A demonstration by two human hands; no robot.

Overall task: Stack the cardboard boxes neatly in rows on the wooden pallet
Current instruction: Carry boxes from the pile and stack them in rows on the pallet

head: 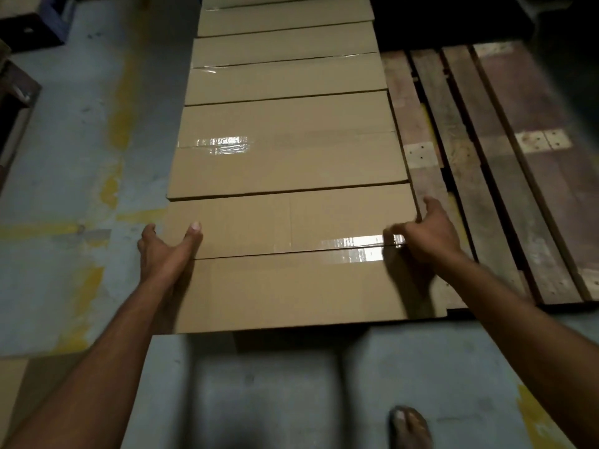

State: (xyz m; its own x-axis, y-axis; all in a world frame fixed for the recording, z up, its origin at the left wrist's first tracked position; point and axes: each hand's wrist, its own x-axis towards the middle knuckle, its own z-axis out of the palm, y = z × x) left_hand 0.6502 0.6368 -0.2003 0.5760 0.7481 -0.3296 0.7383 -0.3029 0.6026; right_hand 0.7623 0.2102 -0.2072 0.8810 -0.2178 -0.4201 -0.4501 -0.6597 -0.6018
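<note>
Both hands on the near box [291, 260], one at each short end, so the box spans the whole gap between them. Left hand [168, 251]: thumb flat on the top face, the other fingers wrapped round the left edge and out of view down the side, a firm clamp. Right hand [428, 234] is on the right end, one digit lying on top across the clear tape [353, 246], another reaching forward along the right edge. It's motion-blurred, so I read it as a grip but can't make out individual fingers. The box lies flat, long side across my view, top seam running left to right. Its far long edge is up against the next carton in the row of boxes [285, 157], which runs straight away from me along the left part of the pallet [486, 176]. The near edge of the held box juts past the pallet's front edge. I can't tell whether it sits on the slats or is carried just above them. Bare slats show to the right of the row. Grey floor [64, 150] with worn yellow paint on the left, one bare foot [410, 426] at bottom right.
</note>
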